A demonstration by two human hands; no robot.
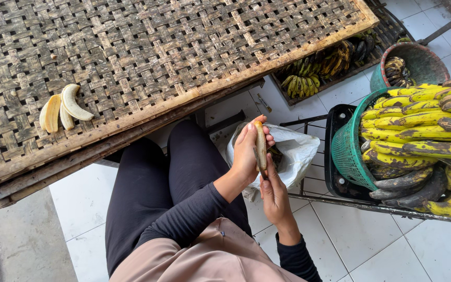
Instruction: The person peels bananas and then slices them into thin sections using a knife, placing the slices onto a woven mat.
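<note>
Three peeled bananas (61,108) lie together near the left edge of the woven bamboo worktop (184,47), pale and curved, touching one another. One more banana (260,144) stands nearly upright between the two hands, over the person's lap and just in front of a white plastic bag (298,151) that sits open on the tiled floor (361,245). The left hand (247,151) is raised with the wrist bent, its fingers curled around the banana from the left side and the thumb over the top end. The right hand (273,196) comes up from below, its fingers closed at the fruit's lower end; whether it also grips a small blade is too hidden to tell. Both forearms wear dark sleeves. To the right stand two green baskets: the nearer one (348,151), a mesh kind, is heaped with yellow bananas blotched black (too many and too overlapped to count), and rests in a black crate (335,172) on a metal rack; the farther one (424,60) holds a smaller dark bunch. A flat tray (382,31) under the worktop's far corner carries more bunches.
</note>
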